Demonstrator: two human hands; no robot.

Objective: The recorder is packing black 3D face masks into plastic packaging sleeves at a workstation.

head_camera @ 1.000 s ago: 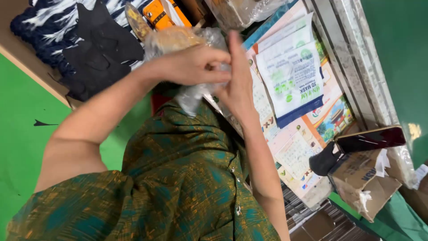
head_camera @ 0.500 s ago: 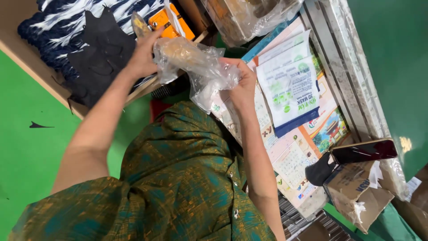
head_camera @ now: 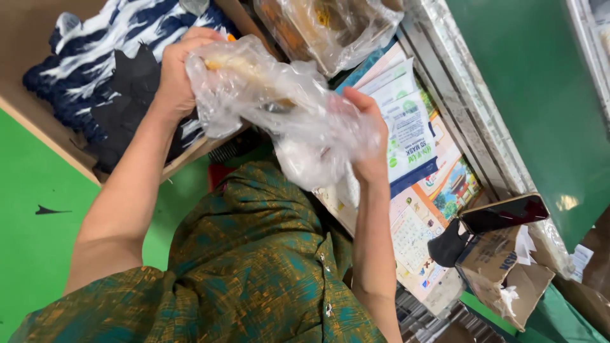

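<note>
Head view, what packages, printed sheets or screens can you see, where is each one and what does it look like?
Plastic bag: clear, crumpled, held between left hand and right hand.
Printed pouch: flat, white, blue and green, right of the bag.
Calendar sheet: colourful, lying below the pouch.
Phone: dark screen, on the cardboard box.
Wrapped package: clear film, top centre.

bag (head_camera: 298, 121): clear crinkled glossy plastic | box (head_camera: 502, 273): matt cardboard | phone (head_camera: 505, 214): glossy
</note>
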